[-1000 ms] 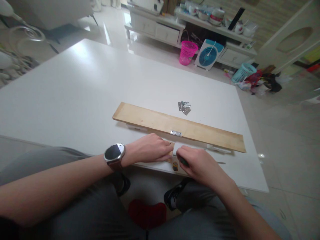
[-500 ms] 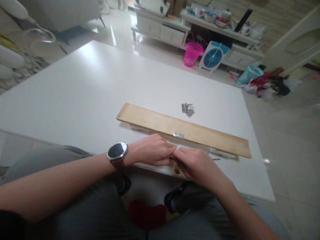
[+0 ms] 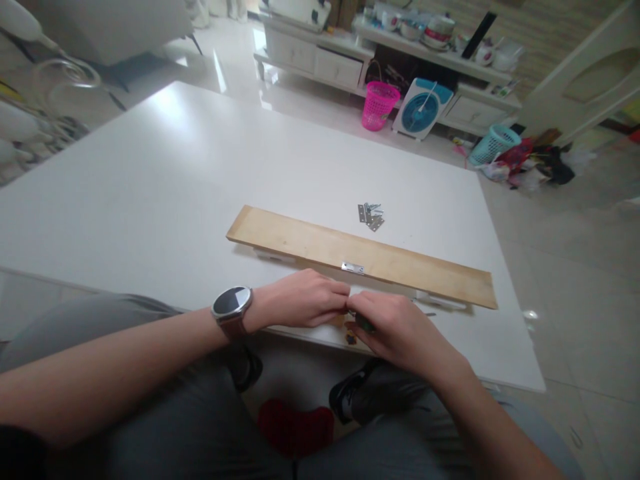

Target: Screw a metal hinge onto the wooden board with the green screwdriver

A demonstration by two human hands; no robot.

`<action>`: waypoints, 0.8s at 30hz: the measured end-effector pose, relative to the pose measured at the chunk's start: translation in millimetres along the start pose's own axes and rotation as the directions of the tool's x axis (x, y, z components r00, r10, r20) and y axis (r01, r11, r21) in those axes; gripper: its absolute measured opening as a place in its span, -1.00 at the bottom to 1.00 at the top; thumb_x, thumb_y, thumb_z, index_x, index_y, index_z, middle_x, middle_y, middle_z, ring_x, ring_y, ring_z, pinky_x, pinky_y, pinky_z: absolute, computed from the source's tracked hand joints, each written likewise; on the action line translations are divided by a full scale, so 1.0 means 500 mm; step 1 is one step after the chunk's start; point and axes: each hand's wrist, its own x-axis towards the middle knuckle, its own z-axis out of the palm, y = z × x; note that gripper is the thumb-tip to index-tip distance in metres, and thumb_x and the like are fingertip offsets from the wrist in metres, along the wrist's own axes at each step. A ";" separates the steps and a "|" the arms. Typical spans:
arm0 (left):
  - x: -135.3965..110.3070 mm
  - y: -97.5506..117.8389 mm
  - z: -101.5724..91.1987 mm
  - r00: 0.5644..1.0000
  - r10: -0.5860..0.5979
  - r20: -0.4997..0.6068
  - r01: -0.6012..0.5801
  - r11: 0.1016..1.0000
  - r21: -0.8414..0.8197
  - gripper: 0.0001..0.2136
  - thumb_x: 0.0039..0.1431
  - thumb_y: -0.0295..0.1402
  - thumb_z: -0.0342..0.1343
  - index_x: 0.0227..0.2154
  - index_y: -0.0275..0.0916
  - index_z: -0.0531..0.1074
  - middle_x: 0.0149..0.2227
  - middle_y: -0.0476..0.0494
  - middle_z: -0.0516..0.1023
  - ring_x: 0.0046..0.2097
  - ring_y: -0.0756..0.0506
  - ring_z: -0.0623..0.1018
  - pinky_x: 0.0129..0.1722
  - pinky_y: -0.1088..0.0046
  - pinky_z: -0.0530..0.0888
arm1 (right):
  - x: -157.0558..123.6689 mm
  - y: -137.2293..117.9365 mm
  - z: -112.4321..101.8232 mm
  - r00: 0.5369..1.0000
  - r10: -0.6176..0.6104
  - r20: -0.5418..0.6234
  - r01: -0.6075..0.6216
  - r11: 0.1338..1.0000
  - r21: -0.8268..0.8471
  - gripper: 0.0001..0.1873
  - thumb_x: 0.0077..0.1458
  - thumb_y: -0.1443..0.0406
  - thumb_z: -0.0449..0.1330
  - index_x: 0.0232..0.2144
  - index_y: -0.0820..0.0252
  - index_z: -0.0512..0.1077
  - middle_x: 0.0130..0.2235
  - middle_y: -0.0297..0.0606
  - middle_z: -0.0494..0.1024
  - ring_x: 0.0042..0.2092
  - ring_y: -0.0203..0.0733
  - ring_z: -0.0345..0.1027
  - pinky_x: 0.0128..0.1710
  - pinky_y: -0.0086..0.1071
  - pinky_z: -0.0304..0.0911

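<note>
My left hand (image 3: 313, 297), with a watch (image 3: 233, 302) on its wrist, is closed near the front table edge, fingertips pinched together. What it pinches is too small to make out. Touching it at the fingertips, my right hand (image 3: 400, 325) is curled around a dark greenish object (image 3: 365, 323), mostly hidden by the fingers. Below the fingers a small yellow-and-black piece (image 3: 351, 337) shows at the table edge. Just beyond the hands lies a long wooden board (image 3: 310, 239), raised on white supports (image 3: 440, 300). A metal hinge (image 3: 353, 268) sits on its near edge.
On the white table (image 3: 200, 173), several hinges and screws (image 3: 371, 217) lie behind the board. A thin metal item (image 3: 427, 314) rests right of my hands. Beyond the table stand a pink basket (image 3: 379, 107), a blue-and-white fan (image 3: 421, 110) and a teal basket (image 3: 495, 145).
My view has shifted slightly, so the table things appear a little further left. My fingers have moved slightly, and more of the dark object in my right hand shows.
</note>
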 end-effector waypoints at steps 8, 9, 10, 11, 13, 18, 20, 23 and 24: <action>-0.001 -0.009 -0.008 0.997 -0.073 0.011 0.071 0.992 0.109 -0.87 0.41 -0.49 0.10 -0.14 -0.22 0.55 -0.18 -0.16 0.68 -0.28 -0.10 0.59 -0.37 0.36 0.42 | -0.031 0.040 -0.072 0.794 0.411 -0.448 0.101 0.638 0.764 -0.71 0.27 0.34 0.28 0.03 0.00 0.49 -0.18 -0.36 0.59 -0.23 -0.28 0.52 -0.30 -0.44 0.50; -0.001 -0.010 -0.006 0.996 -0.084 0.018 0.082 0.990 0.113 -0.86 0.40 -0.50 0.10 -0.13 -0.22 0.55 -0.18 -0.16 0.68 -0.28 -0.10 0.59 -0.37 0.35 0.42 | -0.030 0.044 -0.076 0.755 0.437 -0.490 0.144 0.618 0.773 -0.72 0.27 0.34 0.30 0.02 0.00 0.50 -0.18 -0.35 0.60 -0.23 -0.27 0.54 -0.29 -0.43 0.53; -0.002 -0.010 -0.004 0.995 -0.094 0.022 0.091 0.989 0.114 -0.86 0.40 -0.50 0.10 -0.13 -0.22 0.55 -0.20 -0.15 0.68 -0.28 -0.10 0.59 -0.37 0.35 0.42 | -0.027 0.046 -0.078 0.712 0.454 -0.536 0.178 0.621 0.763 -0.72 0.26 0.34 0.33 0.01 0.00 0.51 -0.18 -0.35 0.62 -0.22 -0.27 0.57 -0.26 -0.41 0.58; -0.002 -0.010 -0.002 0.994 -0.104 0.021 0.101 0.989 0.112 -0.87 0.40 -0.50 0.11 -0.13 -0.22 0.55 -0.21 -0.15 0.68 -0.29 -0.09 0.59 -0.37 0.35 0.41 | -0.023 0.046 -0.079 0.668 0.458 -0.587 0.208 0.643 0.737 -0.73 0.25 0.33 0.36 -0.01 -0.01 0.52 -0.17 -0.35 0.64 -0.20 -0.25 0.59 -0.20 -0.37 0.62; -0.003 -0.011 0.002 0.993 -0.119 -0.003 0.119 0.988 0.101 -0.88 0.41 -0.49 0.10 -0.15 -0.21 0.54 -0.26 -0.13 0.67 -0.33 -0.09 0.57 -0.38 0.35 0.39 | -0.014 0.042 -0.078 0.580 0.442 -0.684 0.259 0.696 0.669 -0.73 0.24 0.32 0.41 -0.04 -0.02 0.53 -0.17 -0.35 0.65 -0.18 -0.22 0.64 -0.10 -0.28 0.68; -0.004 -0.011 0.010 0.988 -0.145 -0.056 0.150 0.984 0.091 -0.83 0.51 -0.42 0.05 -0.21 -0.20 0.53 -0.29 -0.12 0.66 -0.35 -0.08 0.55 -0.40 0.35 0.35 | -0.004 0.032 -0.073 0.470 0.452 -0.758 0.282 0.737 0.614 -0.74 0.20 0.26 0.48 -0.09 -0.08 0.55 -0.18 -0.38 0.66 -0.16 -0.18 0.67 -0.04 -0.16 0.71; -0.004 -0.012 0.012 0.987 -0.144 -0.069 0.150 0.985 0.086 -0.81 0.51 -0.41 0.04 -0.23 -0.21 0.53 -0.29 -0.12 0.65 -0.35 -0.08 0.56 -0.41 0.35 0.35 | -0.004 0.031 -0.072 0.473 0.462 -0.750 0.287 0.724 0.627 -0.73 0.20 0.23 0.49 -0.10 -0.10 0.55 -0.18 -0.39 0.66 -0.17 -0.19 0.66 -0.03 -0.15 0.71; -0.004 -0.013 0.013 0.986 -0.146 -0.083 0.152 0.986 0.068 -0.80 0.51 -0.41 0.03 -0.24 -0.22 0.52 -0.29 -0.12 0.65 -0.35 -0.07 0.56 -0.41 0.36 0.36 | -0.003 0.030 -0.070 0.486 0.442 -0.754 0.319 0.713 0.624 -0.73 0.21 0.23 0.49 -0.08 -0.10 0.55 -0.16 -0.39 0.65 -0.13 -0.20 0.66 0.00 -0.15 0.70; -0.003 -0.012 0.013 0.985 -0.149 -0.085 0.155 0.986 0.062 -0.80 0.51 -0.41 0.02 -0.23 -0.21 0.53 -0.29 -0.12 0.65 -0.35 -0.07 0.56 -0.40 0.36 0.36 | -0.003 0.030 -0.069 0.488 0.435 -0.757 0.322 0.716 0.619 -0.73 0.22 0.24 0.48 -0.07 -0.09 0.55 -0.16 -0.38 0.65 -0.12 -0.19 0.66 0.02 -0.14 0.69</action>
